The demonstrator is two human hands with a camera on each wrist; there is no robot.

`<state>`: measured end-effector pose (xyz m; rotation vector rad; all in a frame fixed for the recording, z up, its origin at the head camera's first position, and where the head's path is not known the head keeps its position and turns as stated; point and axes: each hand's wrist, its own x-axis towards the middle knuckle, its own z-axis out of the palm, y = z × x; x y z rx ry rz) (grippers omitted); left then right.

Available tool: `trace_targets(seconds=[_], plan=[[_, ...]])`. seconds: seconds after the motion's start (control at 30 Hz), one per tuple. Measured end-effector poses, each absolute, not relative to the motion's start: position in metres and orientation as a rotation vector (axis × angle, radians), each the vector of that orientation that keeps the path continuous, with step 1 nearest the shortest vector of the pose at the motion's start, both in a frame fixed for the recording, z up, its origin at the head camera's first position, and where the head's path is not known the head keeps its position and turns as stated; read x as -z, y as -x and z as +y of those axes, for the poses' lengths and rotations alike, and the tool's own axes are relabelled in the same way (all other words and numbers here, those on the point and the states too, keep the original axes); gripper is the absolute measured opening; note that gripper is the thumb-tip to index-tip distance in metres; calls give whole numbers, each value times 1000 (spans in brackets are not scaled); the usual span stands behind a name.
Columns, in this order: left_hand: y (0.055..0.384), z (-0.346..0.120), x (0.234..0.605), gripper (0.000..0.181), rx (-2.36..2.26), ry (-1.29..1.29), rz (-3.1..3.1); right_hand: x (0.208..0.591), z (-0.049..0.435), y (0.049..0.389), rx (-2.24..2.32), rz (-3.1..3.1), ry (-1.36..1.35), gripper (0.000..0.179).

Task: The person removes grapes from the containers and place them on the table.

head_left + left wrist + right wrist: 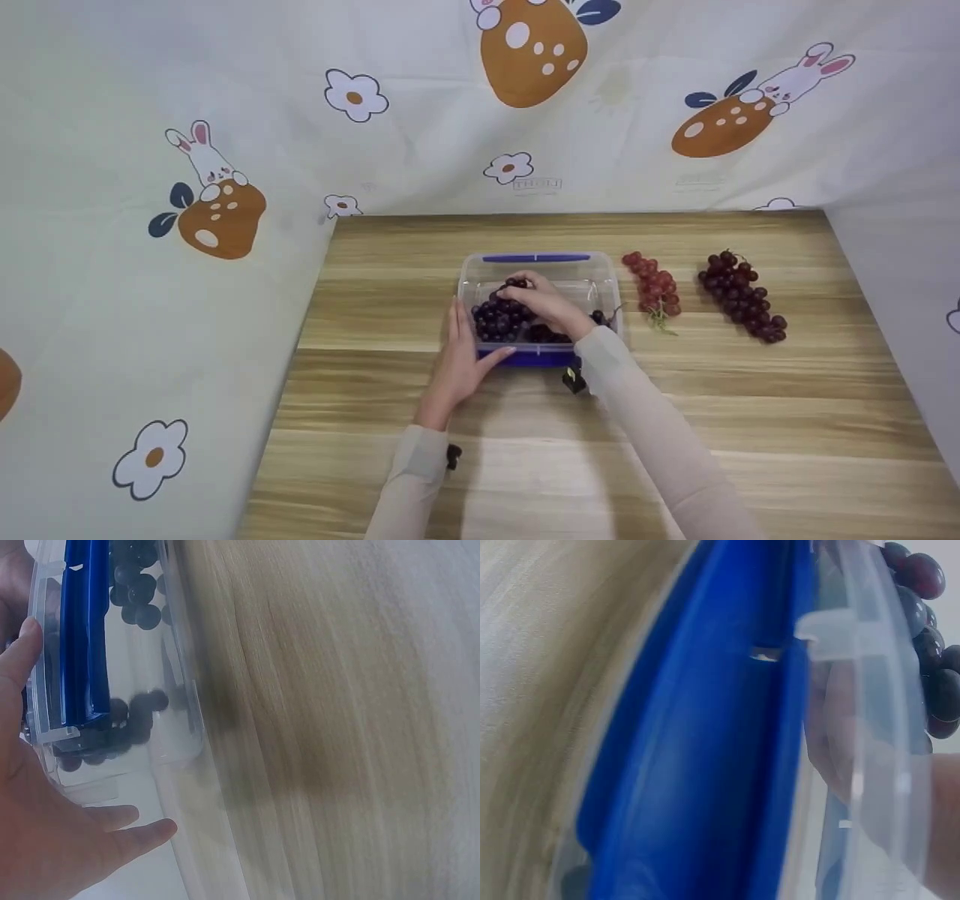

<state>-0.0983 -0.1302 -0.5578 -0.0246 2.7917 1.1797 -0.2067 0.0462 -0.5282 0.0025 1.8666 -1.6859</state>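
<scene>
A clear plastic container (559, 289) with blue side latches stands on the table, its top uncovered. Inside lie black grapes (499, 321), heaped toward the left, with more along the front wall and a stem poking out at the right. My right hand (551, 306) reaches in over the front rim and pinches black grapes (941, 694) at the top of the heap. At the container's front left corner, my left hand (456, 367) rests with fingers straight along the left wall and thumb on the front rim, above the blue latch (86, 637).
Right of the container lies a small bunch of red grapes (655, 285) with a green stem. Farther right is a larger bunch of dark red grapes (742, 298). The wood-grain table (360, 322) meets a patterned cloth (420, 165) at the back and sides.
</scene>
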Motion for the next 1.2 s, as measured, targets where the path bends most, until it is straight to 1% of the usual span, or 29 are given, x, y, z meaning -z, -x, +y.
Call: trace_targets(seconds=[0.33,0.53,0.83,1.2], plan=[[98,-131,560,130,-1176,46,2802,516,57,209,1681,1877,-21,61],[98,-131,561,130,-1181,37,2800,510,61,211,1672,1917,-12,64],[99,-130,559,126,-1198,27,2794,493,65,210,1726,1919,-25,58],[99,-131,560,129,-1181,57,2786,477,74,212,1733,1929,5,65]])
